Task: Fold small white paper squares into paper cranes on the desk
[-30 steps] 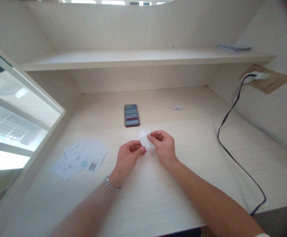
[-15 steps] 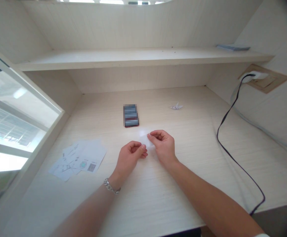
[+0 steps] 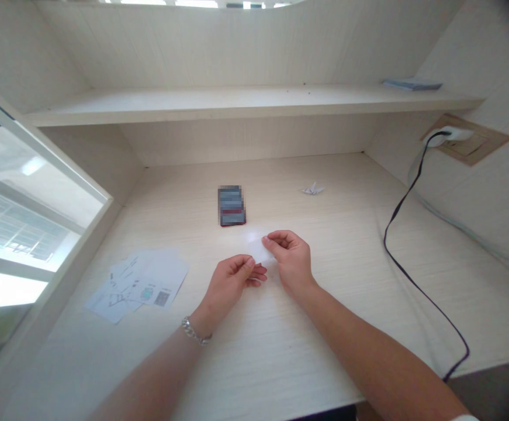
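Head view: a small white paper square (image 3: 258,248) is pinched at its right edge between the thumb and curled fingers of the right hand (image 3: 292,261), apparently to keep it raised and steady. The left hand (image 3: 231,283) sits just left of the square, its fingers loosely open and gripping nothing. Against the earlier frame, those fingers have uncurled and drawn back from the square. Relative to the square, printed white paper sheets (image 3: 138,286) lie to the left, a pixel-blurred dark rectangular object (image 3: 232,206) lies beyond and leftward, and a folded white paper crane (image 3: 312,189) lies beyond and rightward.
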`<state>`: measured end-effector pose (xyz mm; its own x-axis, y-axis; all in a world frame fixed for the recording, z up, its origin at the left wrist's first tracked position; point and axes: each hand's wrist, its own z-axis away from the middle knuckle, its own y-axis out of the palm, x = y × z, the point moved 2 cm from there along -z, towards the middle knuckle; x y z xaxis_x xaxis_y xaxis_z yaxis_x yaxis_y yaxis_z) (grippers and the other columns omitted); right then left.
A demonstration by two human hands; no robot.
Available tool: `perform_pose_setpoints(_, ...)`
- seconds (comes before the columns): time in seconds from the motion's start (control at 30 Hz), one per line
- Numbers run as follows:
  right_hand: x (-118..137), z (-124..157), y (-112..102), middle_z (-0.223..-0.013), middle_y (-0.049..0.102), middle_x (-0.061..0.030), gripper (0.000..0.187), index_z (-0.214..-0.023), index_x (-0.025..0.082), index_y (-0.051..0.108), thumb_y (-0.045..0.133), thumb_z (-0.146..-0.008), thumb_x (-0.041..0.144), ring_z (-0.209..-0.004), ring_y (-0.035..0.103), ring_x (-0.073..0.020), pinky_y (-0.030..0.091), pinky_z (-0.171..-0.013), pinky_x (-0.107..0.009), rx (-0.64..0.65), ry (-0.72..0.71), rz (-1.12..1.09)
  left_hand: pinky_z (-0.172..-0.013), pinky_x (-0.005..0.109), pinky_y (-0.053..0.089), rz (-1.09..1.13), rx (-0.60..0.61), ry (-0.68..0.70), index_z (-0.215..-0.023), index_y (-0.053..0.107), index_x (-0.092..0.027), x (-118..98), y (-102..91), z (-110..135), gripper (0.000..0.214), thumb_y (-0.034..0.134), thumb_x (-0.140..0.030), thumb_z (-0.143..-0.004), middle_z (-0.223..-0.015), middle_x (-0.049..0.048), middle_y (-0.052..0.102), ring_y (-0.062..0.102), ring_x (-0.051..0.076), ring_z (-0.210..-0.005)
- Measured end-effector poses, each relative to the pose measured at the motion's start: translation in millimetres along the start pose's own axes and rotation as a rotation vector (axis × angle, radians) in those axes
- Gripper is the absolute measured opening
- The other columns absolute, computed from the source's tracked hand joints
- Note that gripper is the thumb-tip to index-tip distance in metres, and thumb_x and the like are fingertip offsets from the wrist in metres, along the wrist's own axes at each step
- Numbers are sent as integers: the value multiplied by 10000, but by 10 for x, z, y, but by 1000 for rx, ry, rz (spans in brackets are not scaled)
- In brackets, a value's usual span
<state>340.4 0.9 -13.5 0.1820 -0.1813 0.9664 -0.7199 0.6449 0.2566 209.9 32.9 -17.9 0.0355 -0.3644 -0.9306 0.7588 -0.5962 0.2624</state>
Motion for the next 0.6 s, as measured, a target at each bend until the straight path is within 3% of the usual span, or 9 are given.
perform_pose_setpoints(0.13, 8, 11, 4, -652, 622, 6, 156, -721, 172, 610, 703, -642, 268, -570, 541, -110, 423, -533, -236, -3, -1, 0, -603, 286, 492, 70, -39, -18, -813, 559, -132, -1, 20, -4, 252, 548, -383, -788, -843, 112, 675, 639, 173, -685)
perform_pose_setpoints(0.27, 4, 36, 26, -642, 622, 8, 151, -716, 175, 613, 698, -644, 276, -561, 536, -109, 417, -529, -237, 25, -5, 27, -552, 234, 461, -150, -114, 50, -697, 570, -121, -26, 23, -19, 247, 643, -356, -713, -661, 61, 656, 598, 129, -580)
perform_pose_setpoints(0.6, 10, 30, 18, -641, 623, 2, 172, -708, 169, 614, 705, -627, 290, -561, 541, -113, 422, -522, -238, 19, -5, 33, -595, 261, 466, -69, -25, 28, -689, 587, -119, 20, 3, -23, 247, 618, -359, -739, -710, 76, 673, 611, 135, -596)
